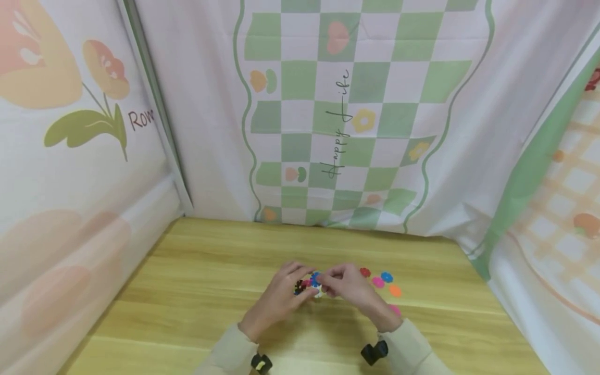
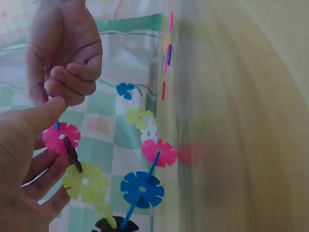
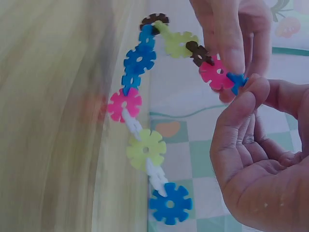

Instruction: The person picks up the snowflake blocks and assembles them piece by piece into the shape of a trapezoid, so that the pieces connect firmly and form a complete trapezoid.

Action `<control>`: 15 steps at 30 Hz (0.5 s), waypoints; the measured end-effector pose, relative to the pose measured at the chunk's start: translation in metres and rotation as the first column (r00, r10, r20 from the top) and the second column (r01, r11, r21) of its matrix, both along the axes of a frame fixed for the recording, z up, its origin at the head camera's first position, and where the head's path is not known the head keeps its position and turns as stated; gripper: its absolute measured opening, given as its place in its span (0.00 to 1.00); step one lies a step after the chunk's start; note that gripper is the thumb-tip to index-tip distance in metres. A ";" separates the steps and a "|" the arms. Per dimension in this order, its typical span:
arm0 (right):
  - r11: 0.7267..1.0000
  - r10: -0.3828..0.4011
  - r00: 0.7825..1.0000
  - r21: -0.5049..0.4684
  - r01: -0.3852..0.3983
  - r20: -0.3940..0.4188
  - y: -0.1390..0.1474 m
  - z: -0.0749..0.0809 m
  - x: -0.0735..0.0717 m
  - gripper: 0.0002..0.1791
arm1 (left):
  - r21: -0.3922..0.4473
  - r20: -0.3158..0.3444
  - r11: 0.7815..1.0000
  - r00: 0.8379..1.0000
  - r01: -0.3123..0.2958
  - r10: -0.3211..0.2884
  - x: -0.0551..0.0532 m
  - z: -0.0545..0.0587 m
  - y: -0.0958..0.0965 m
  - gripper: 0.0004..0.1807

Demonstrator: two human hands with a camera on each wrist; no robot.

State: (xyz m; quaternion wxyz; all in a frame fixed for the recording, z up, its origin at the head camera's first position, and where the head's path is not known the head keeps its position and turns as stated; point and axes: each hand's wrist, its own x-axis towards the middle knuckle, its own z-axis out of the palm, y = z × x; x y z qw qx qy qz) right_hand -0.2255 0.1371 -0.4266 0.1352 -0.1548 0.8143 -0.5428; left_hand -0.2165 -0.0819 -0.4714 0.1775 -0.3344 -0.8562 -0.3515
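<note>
A chain of interlocking flower-shaped plastic discs, in pink, blue, yellow, white and dark brown, stretches out from both hands. My left hand [image 1: 283, 294] pinches the pink flower disc [image 3: 216, 72] at one end, thumb on one side and fingers behind. With thumb and fingertips, my right hand [image 1: 352, 286] grips a small blue flower disc [image 3: 236, 83] that meets the pink one. Its far edge is covered by the fingertips. Along the chain follow a dark brown disc [image 3: 199, 54] and a yellow disc [image 3: 181, 44]. At the other end is a blue disc [image 3: 170, 204].
To the right of the hands, loose flower discs lie on the wooden table [image 1: 211, 271]: a red one [image 1: 365, 272], a blue one [image 1: 386, 276], an orange one [image 1: 396, 290] and pink ones [image 1: 378, 282]. Behind the table hangs a green-checked curtain [image 1: 337, 120].
</note>
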 end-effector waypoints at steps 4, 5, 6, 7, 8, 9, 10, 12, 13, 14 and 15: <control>0.999 0.046 0.999 0.006 -0.046 -0.018 -0.003 0.004 0.002 0.17 | 0.049 -0.024 0.999 1.000 0.020 -0.019 0.000 -0.001 0.002 0.23; 0.999 0.053 0.998 0.012 -0.053 -0.020 -0.002 0.005 0.001 0.17 | 0.062 -0.031 0.998 0.999 0.023 -0.021 0.000 -0.001 0.002 0.22; 0.998 0.056 0.998 0.018 -0.056 -0.019 -0.001 0.006 -0.001 0.18 | 0.074 -0.033 0.997 0.999 0.023 -0.020 0.000 -0.001 0.001 0.22; 0.998 0.060 0.998 0.030 -0.059 -0.018 0.002 0.008 -0.003 0.19 | 0.087 -0.026 0.996 1.000 0.020 -0.017 0.000 0.000 0.001 0.21; 0.997 0.061 0.998 0.045 -0.060 -0.020 0.006 0.010 -0.005 0.20 | 0.100 -0.020 0.995 1.000 0.016 -0.015 0.000 0.000 0.001 0.21; 0.996 0.061 0.998 0.060 -0.060 -0.027 0.012 0.011 -0.008 0.21 | 0.113 -0.006 0.994 1.000 0.008 -0.008 0.000 0.001 0.000 0.21; 0.996 0.049 0.998 0.075 -0.046 -0.038 0.018 0.013 -0.012 0.22 | 0.126 0.008 0.992 1.000 0.001 -0.002 0.000 0.001 -0.001 0.21; 0.993 0.022 0.997 0.116 -0.013 -0.074 0.032 0.016 -0.021 0.23 | 0.148 0.041 0.989 0.999 -0.016 0.010 -0.001 0.001 -0.002 0.20; 0.990 0.007 0.996 0.140 0.006 -0.089 0.040 0.017 -0.027 0.23 | 0.161 0.053 0.987 0.998 -0.022 0.013 -0.001 0.002 -0.002 0.20; 0.985 -0.013 0.994 0.168 0.031 -0.110 0.048 0.017 -0.033 0.22 | 0.170 0.059 0.985 0.998 -0.027 0.017 -0.002 0.002 -0.002 0.20; 0.978 -0.021 0.990 0.205 0.050 -0.141 0.056 0.017 -0.039 0.21 | 0.178 0.064 0.984 0.998 -0.031 0.020 -0.002 0.002 -0.003 0.20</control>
